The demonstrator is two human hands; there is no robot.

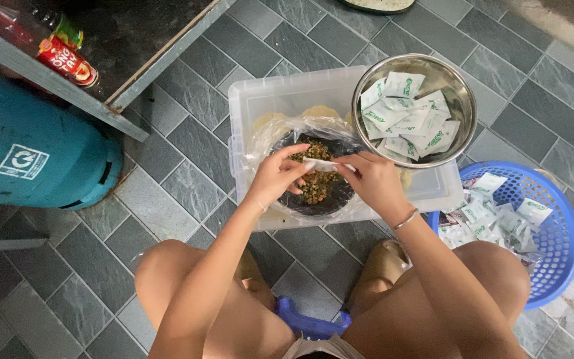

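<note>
Both hands pinch one small white paper sachet over a dark bowl of brown-green crumbs.
Left hand and right hand each close fingertips on an end; the sachet looks light, limp, easily torn, best held by its edges.

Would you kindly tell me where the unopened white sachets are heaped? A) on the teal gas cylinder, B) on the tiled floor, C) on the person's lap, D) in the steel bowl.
D: the white sachets lie piled inside the steel bowl, resting on the clear plastic box.
</note>
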